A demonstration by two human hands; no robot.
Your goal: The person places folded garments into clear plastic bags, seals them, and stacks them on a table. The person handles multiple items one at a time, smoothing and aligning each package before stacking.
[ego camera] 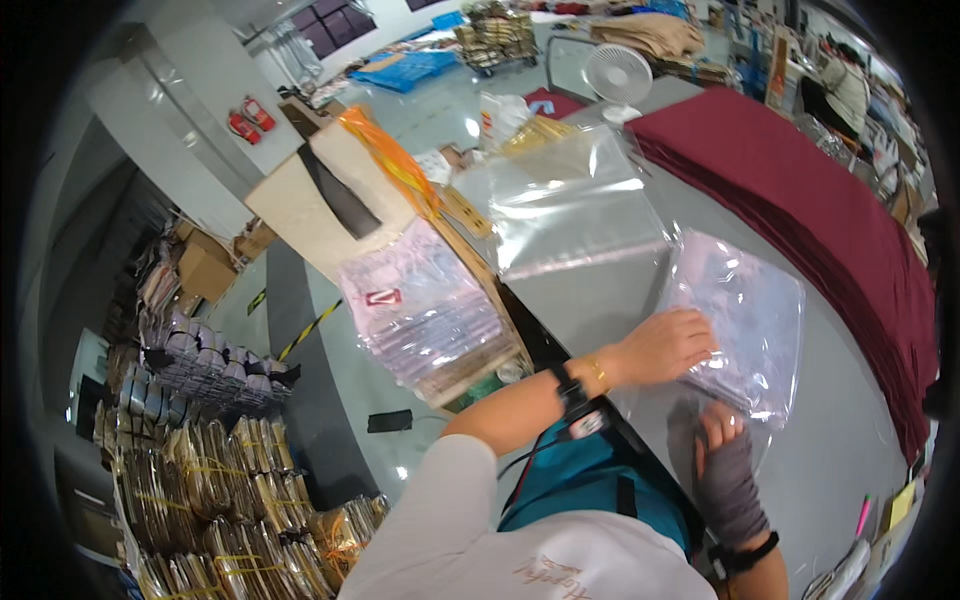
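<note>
A folded pink and blue garment in a clear plastic bag [739, 322] lies on the grey table in front of me. My left hand [670, 346] rests on the left part of this bag, its fingers bent over the plastic. At the near end is my right hand [724, 442], partly covered by a grey wrap, its fingertips at the bag's loose edge. Whether either hand grips the plastic is not clear. Beyond my left hand, several flat clear plastic bags [574, 202] lie on the table, glossy with reflections.
Left of the table, bagged garments [427, 307] lie in overlapping rows on a board. Maroon fabric [795, 225] runs along the table's far side, near a white fan [619, 75]. Tied bundles [217, 480] stand lower left. A pink pen [863, 514] is at right. Another person [840, 90] is far off.
</note>
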